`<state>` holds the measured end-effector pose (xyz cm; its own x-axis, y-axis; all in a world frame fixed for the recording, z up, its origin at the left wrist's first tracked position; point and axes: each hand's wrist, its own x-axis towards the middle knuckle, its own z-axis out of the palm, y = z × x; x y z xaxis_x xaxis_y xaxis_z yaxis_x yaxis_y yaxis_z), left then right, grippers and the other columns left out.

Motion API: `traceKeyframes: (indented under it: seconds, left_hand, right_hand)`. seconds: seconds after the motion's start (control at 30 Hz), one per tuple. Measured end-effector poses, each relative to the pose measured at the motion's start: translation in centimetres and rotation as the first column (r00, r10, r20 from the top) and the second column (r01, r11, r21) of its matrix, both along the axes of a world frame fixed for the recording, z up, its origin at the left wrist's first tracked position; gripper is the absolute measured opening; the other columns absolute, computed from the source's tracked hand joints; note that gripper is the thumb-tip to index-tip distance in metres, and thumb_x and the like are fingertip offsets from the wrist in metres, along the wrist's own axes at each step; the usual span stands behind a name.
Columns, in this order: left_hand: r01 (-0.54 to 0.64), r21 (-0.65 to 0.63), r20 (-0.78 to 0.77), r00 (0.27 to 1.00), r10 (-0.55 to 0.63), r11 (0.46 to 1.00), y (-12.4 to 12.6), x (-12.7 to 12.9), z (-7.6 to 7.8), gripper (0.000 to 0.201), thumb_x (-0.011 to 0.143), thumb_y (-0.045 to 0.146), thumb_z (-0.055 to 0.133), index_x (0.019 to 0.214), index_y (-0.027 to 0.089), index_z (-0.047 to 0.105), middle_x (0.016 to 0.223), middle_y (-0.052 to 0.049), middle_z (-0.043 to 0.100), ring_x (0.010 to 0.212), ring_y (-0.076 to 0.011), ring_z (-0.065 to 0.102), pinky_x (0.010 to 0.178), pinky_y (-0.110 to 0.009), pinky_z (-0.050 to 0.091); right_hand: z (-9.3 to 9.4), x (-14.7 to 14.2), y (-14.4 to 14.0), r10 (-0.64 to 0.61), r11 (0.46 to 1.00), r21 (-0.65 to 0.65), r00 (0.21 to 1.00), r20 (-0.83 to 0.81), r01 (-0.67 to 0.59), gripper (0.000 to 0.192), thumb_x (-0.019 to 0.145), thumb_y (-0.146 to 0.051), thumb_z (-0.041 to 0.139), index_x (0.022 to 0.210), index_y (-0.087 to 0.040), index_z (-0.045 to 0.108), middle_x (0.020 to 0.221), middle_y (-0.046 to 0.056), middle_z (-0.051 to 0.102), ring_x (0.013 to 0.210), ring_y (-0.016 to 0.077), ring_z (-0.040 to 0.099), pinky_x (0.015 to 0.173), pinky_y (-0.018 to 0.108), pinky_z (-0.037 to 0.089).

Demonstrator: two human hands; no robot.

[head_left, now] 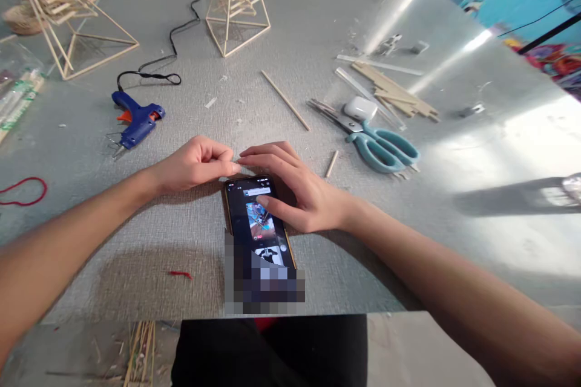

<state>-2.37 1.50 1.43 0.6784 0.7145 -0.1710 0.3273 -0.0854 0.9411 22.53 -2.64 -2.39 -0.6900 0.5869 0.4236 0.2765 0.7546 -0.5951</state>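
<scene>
A smartphone (238,211) lies on the table before me with its screen lit; its lower part is pixelated. My right hand (295,187) arches over the phone's upper right, fingers stretched out and the thumb over the screen. Just beyond the phone's top left corner, my left hand (195,163) rests with fingers curled and thumb pressed against them; whatever it may hold is hidden. The fingertips of both hands nearly meet. To the left lies a blue glue gun (140,124). Scissors with light blue handles (385,148) lie on the right, beside a white rounded case (361,109).
Two wooden stick pyramid frames (97,66) (238,42) stand at the back. A black cord (172,42) runs to the glue gun. Flat wooden strips (394,91) and a thin stick (285,100) lie on the right. Red string (43,190) is at the left; the table's front edge (136,317) is near.
</scene>
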Motion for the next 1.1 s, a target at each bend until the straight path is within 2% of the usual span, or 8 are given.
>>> traceKeyframes:
  seconds: [0.23, 0.5, 0.7, 0.97, 1.03, 1.1]
  left_hand:
    - [0.01, 0.025, -0.003, 1.0, -0.01, 1.0, 0.02, 0.1, -0.07, 0.045, 0.088, 0.029, 0.064, 0.055, 0.021, 0.035, 0.052, 0.008, 0.031, 0.05, -0.0055, 0.025, 0.049, -0.026, 0.018]
    - [0.011, 0.02, -0.013, 1.0, -0.011, 1.0, -0.01, 0.02, -0.04, 0.045, 0.088, 0.032, 0.064, 0.056, 0.021, 0.035, 0.052, 0.008, 0.03, 0.05, -0.0053, 0.025, 0.048, -0.026, 0.017]
    - [0.014, 0.02, -0.002, 1.0, -0.013, 1.0, 0.12, 0.0, -0.16, 0.044, 0.088, 0.031, 0.065, 0.055, 0.021, 0.037, 0.052, 0.008, 0.032, 0.049, -0.0052, 0.026, 0.048, -0.026, 0.018]
    - [0.014, 0.012, 0.008, 1.0, -0.014, 1.0, 0.11, -0.02, -0.14, 0.044, 0.088, 0.029, 0.065, 0.055, 0.02, 0.038, 0.051, 0.008, 0.032, 0.05, -0.0054, 0.026, 0.048, -0.026, 0.018]
    - [0.011, 0.014, 0.004, 1.0, -0.011, 1.0, 0.08, -0.04, -0.16, 0.045, 0.089, 0.03, 0.065, 0.055, 0.02, 0.037, 0.051, 0.008, 0.031, 0.05, -0.0055, 0.025, 0.048, -0.026, 0.017]
    - [0.011, 0.017, -0.001, 1.0, -0.011, 1.0, 0.06, -0.05, -0.2, 0.045, 0.089, 0.031, 0.065, 0.056, 0.02, 0.036, 0.052, 0.008, 0.03, 0.05, -0.0055, 0.025, 0.048, -0.026, 0.017]
  right_hand:
    - [-0.1, -0.08, -0.06, -0.018, 0.999, 0.031, 0.999, 0.04, 0.017, 0.054, 0.096, -0.031, 0.06, 0.147, -0.017, 0.049, 0.144, 0.018, 0.058, 0.134, 0.0329, 0.051, 0.116, 0.058, 0.043]
    - [-0.17, 0.02, -0.14, 0.01, 0.999, 0.034, 0.994, 0.105, -0.013, 0.078, 0.087, -0.054, 0.076, 0.149, -0.016, 0.047, 0.15, 0.022, 0.052, 0.138, 0.0376, 0.047, 0.119, 0.061, 0.041]
    - [0.05, 0.07, -0.15, 0.017, 1.0, 0.01, 0.998, 0.066, -0.018, 0.066, 0.095, -0.048, 0.065, 0.15, -0.018, 0.046, 0.15, 0.019, 0.053, 0.138, 0.036, 0.048, 0.118, 0.061, 0.041]
    - [0.05, 0.13, -0.13, 0.006, 1.0, 0.011, 0.997, 0.083, -0.007, 0.061, 0.096, -0.041, 0.062, 0.15, -0.018, 0.046, 0.151, 0.019, 0.053, 0.139, 0.035, 0.047, 0.119, 0.061, 0.04]
    - [0.01, 0.11, -0.17, 0.002, 1.0, 0.008, 0.995, 0.102, -0.003, 0.064, 0.095, -0.043, 0.065, 0.151, -0.018, 0.045, 0.152, 0.019, 0.052, 0.14, 0.0361, 0.046, 0.12, 0.062, 0.039]
    - [-0.05, 0.09, -0.23, 0.008, 1.0, 0.002, 0.992, 0.124, -0.008, 0.077, 0.089, -0.051, 0.073, 0.153, -0.019, 0.045, 0.155, 0.02, 0.049, 0.141, 0.0382, 0.044, 0.12, 0.064, 0.038]
